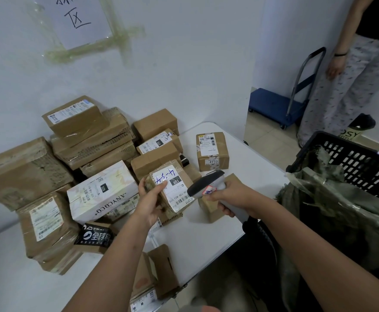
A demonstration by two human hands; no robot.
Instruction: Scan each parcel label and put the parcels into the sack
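Parcels stacked at far left of the white table (206,233): cardboard boxes, taped, mostly brown, roughly twenty in view, exact count unclear since some are buried. Left of the pile, a big taped brown box (19,172), then a labelled box below it (45,218), then a white printed box (102,192) near the middle. Left hand (149,204) grips a small brown parcel (172,188), thumb on the top face beside the white label (173,186), fingers curled under the near-left corner; parcel is tilted up off the table, label facing the scanner. One parcel in hand. Judged light, since one hand lifts it easily; stiff card, taped surface maybe a bit slick, so hold by the edges and corner, keep the thumb off the barcode. Right hand (231,200) wraps the handle of one grey scanner (208,184), its head aimed at the label, just beside it. One lone box marked 4713 (212,152) sits apart, farther right on the table. Two flattened-looking boxes at the near table edge (154,278). Right side: one green sack (332,199), soft, crumpled, mouth open, lining one black plastic crate (352,158); parcel should drop in easily. Far right, one blue hand trolley (278,106) and one bystander (350,75) standing, hand hanging.
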